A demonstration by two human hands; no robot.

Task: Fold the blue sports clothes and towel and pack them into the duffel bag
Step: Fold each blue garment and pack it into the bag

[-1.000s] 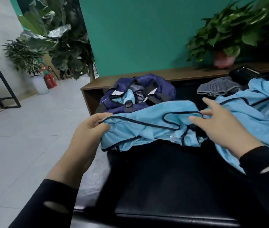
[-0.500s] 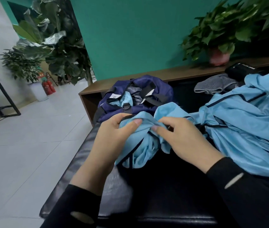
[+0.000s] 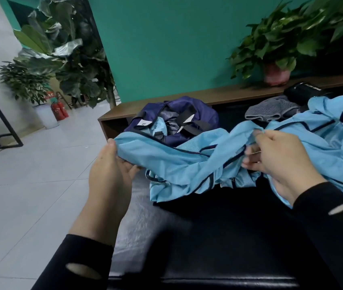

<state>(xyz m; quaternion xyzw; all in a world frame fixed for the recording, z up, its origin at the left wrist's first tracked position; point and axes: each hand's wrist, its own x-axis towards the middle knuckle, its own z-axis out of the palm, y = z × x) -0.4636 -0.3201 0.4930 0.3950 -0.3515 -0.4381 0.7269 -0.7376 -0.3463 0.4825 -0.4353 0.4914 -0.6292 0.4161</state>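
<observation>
A light blue sports garment with dark piping [image 3: 187,162] is stretched between my hands above the black bench. My left hand [image 3: 112,170] pinches its left edge. My right hand [image 3: 277,158] grips its bunched right end. Behind it sits the open navy duffel bag [image 3: 206,116], with a bit of light blue fabric and grey cloth showing inside. A second light blue garment [image 3: 329,141] lies spread at the right, partly under my right arm. A grey towel [image 3: 271,110] lies folded behind it.
The black padded bench [image 3: 229,237] fills the foreground. A wooden ledge [image 3: 218,95] along the teal wall carries potted plants [image 3: 275,49] and a black pouch [image 3: 304,91]. Tiled floor, tall plants and red extinguishers [image 3: 59,109] lie at the left.
My hands were together on the bunched garment half a second ago. They have moved apart, and the garment is now pulled out wide between them.
</observation>
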